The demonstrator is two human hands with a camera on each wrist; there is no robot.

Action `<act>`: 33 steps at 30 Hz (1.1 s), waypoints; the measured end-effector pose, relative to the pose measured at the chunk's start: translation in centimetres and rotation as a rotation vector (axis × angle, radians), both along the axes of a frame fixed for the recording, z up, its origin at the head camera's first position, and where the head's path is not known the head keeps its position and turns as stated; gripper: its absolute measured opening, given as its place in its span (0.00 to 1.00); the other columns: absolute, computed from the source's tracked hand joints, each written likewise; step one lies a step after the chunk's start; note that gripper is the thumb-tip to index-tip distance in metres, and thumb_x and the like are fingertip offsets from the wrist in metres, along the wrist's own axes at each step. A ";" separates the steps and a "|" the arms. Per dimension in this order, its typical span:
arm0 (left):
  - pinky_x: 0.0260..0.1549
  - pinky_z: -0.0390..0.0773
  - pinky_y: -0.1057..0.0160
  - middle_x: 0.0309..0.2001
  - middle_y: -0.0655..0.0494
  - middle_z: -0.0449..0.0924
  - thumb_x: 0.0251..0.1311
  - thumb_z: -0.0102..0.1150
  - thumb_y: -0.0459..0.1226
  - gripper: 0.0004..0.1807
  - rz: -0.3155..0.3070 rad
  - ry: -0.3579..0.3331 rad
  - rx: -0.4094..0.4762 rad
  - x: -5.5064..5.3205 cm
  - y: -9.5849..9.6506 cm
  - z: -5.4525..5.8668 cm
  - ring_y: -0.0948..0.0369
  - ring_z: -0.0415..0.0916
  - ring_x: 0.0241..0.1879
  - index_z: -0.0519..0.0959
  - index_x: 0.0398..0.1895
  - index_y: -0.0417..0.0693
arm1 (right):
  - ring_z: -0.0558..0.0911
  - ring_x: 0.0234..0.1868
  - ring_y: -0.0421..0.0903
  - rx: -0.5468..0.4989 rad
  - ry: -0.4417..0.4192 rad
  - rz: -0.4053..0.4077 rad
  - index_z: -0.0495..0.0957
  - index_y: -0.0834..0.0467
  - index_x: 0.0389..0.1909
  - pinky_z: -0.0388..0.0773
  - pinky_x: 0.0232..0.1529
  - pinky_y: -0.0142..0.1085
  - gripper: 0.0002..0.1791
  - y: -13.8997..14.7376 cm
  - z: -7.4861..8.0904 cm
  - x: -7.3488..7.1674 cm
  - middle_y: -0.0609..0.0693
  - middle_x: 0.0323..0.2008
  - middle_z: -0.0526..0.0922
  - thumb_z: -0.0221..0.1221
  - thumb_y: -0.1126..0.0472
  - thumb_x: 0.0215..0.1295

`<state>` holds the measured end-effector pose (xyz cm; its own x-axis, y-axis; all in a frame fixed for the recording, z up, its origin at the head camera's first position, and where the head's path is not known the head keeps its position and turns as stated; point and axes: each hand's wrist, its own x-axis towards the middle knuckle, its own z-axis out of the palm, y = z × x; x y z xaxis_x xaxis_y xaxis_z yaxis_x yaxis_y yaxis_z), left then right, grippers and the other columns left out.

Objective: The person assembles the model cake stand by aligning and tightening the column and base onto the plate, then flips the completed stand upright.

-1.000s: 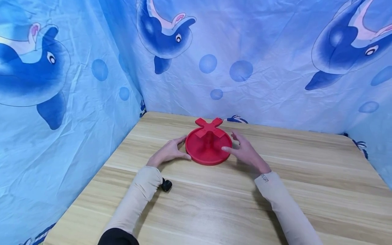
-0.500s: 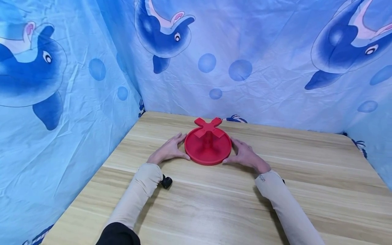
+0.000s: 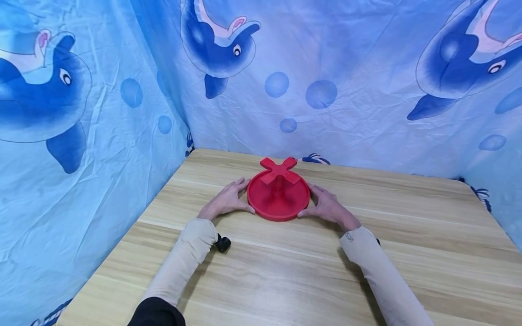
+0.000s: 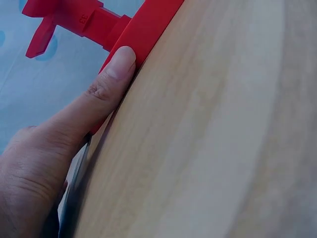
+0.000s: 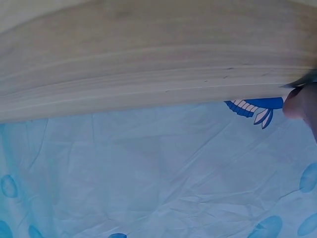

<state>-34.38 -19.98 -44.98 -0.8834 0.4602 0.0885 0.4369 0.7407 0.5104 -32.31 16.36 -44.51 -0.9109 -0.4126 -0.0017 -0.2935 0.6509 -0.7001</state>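
Note:
A round red tray [image 3: 263,203] with a raised rim sits at the back middle of the table in the head view. From its centre rises a post topped by a flat red cross [image 3: 279,170]. My left hand [image 3: 225,200] holds the tray's left side, thumb at the front and fingers toward the back. In the left wrist view the thumb [image 4: 111,77] presses on the outer red rim [image 4: 148,32]. My right hand [image 3: 328,208] holds the right side in a mirrored way. The right wrist view shows only a fingertip [image 5: 297,106] at its right edge.
The wood-grain table [image 3: 277,276] reaches back to a blue cloth [image 3: 346,131] printed with dolphins, which also hangs at the left and right. A small black device [image 3: 223,244] sits at the left wrist. Beige sleeves cover both forearms.
My right hand, its thumb first over the tray's rim and its fingers lifted, has come down against the right side. The left hand and the tray stay nearly where they were.

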 end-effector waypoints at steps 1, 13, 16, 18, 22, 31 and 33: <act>0.74 0.50 0.36 0.81 0.39 0.51 0.45 0.80 0.62 0.65 -0.005 0.005 0.000 0.0 0.1 0.0 0.42 0.46 0.79 0.56 0.83 0.50 | 0.55 0.77 0.63 -0.026 -0.013 0.009 0.53 0.56 0.83 0.57 0.73 0.64 0.64 0.1 0.0 0.0 0.59 0.78 0.60 0.78 0.40 0.51; 0.70 0.64 0.42 0.79 0.49 0.59 0.54 0.74 0.63 0.55 0.038 -0.107 0.279 1.0 1.6 1.0 0.49 0.61 0.74 0.61 0.82 0.56 | 0.66 0.74 0.61 -0.246 -0.116 0.016 0.58 0.57 0.81 0.70 0.68 0.56 0.50 2.7 1.6 1.2 0.59 0.75 0.66 0.72 0.46 0.64; 0.66 0.69 0.45 0.75 0.47 0.66 0.59 0.65 0.67 0.52 0.078 -0.093 0.322 1.4 2.5 1.8 0.49 0.70 0.68 0.63 0.81 0.52 | 0.69 0.71 0.60 -0.255 -0.115 -0.039 0.61 0.60 0.79 0.70 0.68 0.56 0.46 3.2 2.2 1.5 0.60 0.73 0.69 0.68 0.44 0.68; 0.59 0.74 0.47 0.69 0.44 0.74 0.61 0.58 0.71 0.53 0.107 -0.081 0.339 1.7 3.2 2.5 0.51 0.78 0.54 0.64 0.80 0.48 | 0.69 0.69 0.59 -0.254 -0.123 -0.095 0.62 0.61 0.79 0.70 0.67 0.56 0.46 3.3 2.8 1.8 0.61 0.72 0.70 0.66 0.41 0.69; 0.52 0.76 0.51 0.57 0.47 0.82 0.61 0.51 0.75 0.51 0.171 -0.079 0.347 2.1 4.7 4.4 0.54 0.78 0.45 0.73 0.74 0.46 | 0.70 0.63 0.59 -0.264 -0.124 -0.187 0.65 0.64 0.76 0.71 0.61 0.51 0.45 3.5 3.7 2.4 0.63 0.67 0.74 0.60 0.36 0.72; 0.50 0.75 0.49 0.45 0.53 0.85 0.60 0.43 0.78 0.49 0.216 -0.243 0.283 3.1 7.0 10.1 0.52 0.79 0.49 0.87 0.54 0.47 | 0.81 0.56 0.65 -0.192 -0.070 -0.262 0.73 0.70 0.67 0.74 0.61 0.58 0.49 4.2 7.1 3.4 0.66 0.51 0.85 0.42 0.26 0.75; 0.53 0.76 0.48 0.41 0.51 0.84 0.62 0.44 0.76 0.47 0.197 -0.319 0.315 3.2 7.2 11.1 0.50 0.80 0.48 0.86 0.53 0.45 | 0.84 0.52 0.63 -0.190 -0.079 -0.261 0.75 0.70 0.65 0.76 0.59 0.58 0.50 4.3 7.9 3.5 0.65 0.46 0.87 0.41 0.26 0.75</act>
